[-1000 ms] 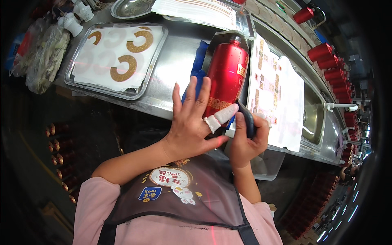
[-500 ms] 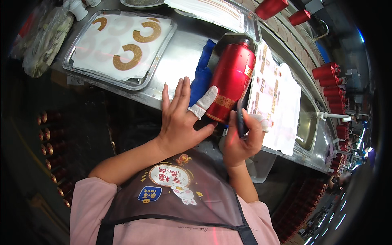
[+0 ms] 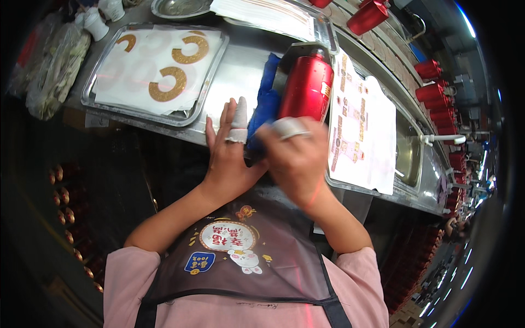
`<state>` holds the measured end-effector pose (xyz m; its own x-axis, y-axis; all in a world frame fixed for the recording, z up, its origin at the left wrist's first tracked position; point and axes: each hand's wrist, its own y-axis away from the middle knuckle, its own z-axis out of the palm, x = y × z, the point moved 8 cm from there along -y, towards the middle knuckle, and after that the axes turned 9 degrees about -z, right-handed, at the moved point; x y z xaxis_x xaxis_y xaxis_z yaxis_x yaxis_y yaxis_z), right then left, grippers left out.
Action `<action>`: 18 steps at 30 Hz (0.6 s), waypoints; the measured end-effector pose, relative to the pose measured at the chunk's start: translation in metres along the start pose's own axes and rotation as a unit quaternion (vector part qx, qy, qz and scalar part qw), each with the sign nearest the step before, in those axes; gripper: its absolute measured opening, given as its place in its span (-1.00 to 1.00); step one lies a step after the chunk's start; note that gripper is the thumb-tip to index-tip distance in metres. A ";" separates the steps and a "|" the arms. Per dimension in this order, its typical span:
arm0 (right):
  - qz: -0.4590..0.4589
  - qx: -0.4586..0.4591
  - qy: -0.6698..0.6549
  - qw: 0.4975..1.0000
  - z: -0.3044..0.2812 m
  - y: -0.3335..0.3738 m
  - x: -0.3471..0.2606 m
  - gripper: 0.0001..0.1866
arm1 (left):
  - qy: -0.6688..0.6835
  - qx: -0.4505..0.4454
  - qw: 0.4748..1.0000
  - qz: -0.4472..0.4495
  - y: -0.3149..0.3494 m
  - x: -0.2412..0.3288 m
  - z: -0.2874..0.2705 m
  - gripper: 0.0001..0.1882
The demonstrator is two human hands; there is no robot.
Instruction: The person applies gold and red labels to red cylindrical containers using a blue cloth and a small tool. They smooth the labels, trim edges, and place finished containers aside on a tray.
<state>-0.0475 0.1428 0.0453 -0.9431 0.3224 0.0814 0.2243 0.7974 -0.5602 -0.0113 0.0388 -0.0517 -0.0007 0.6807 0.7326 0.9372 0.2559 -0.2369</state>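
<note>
A glossy red metal bottle point(image 3: 310, 82) lies in front of me, its neck pointing away, with a blue cloth point(image 3: 266, 104) along its left side. My left hand point(image 3: 225, 158) is just left of the cloth, its fingers stretched out and a white finger cover on one of them. Across the near end of the bottle passes my right hand point(image 3: 298, 158), smeared by motion and also wearing a white cover. It hides the bottle's base, and its fingertips and anything in them do not show. Right of the bottle lies a white sheet of printed decals point(image 3: 363, 131).
At the left, a metal tray point(image 3: 143, 117) holds a white sheet with gold C-shaped decals point(image 3: 167, 84). Behind it are a plastic bag point(image 3: 57, 76) and a round metal dish point(image 3: 180, 6). A sink point(image 3: 409, 158) with a white tap point(image 3: 444, 139) is at the right, near more red bottles point(image 3: 429, 69).
My right hand has swung left over the bottle's near end; the dark flat tool it gripped no longer shows. The left hand has drawn slightly left, off the bottle's side.
</note>
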 end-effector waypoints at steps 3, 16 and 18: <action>-0.005 0.018 -0.127 0.992 0.003 0.010 -0.007 -0.74 | 0.018 -0.001 1.000 -0.011 0.000 -0.002 -0.010 0.24; 0.212 0.106 -0.340 0.910 -0.009 0.113 0.046 -0.72 | 0.013 -0.088 0.989 0.119 -0.031 0.064 0.023 0.17; 0.264 0.099 -0.336 0.899 0.005 0.116 0.078 -0.76 | 0.012 -0.091 0.989 0.117 -0.036 0.069 0.028 0.15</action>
<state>-0.0966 0.2579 -0.0169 -0.6683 0.1946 -0.7180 0.6983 0.4970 -0.5152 -0.0552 0.0954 -0.0104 0.2302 0.6901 0.6861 0.9580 -0.0366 -0.2845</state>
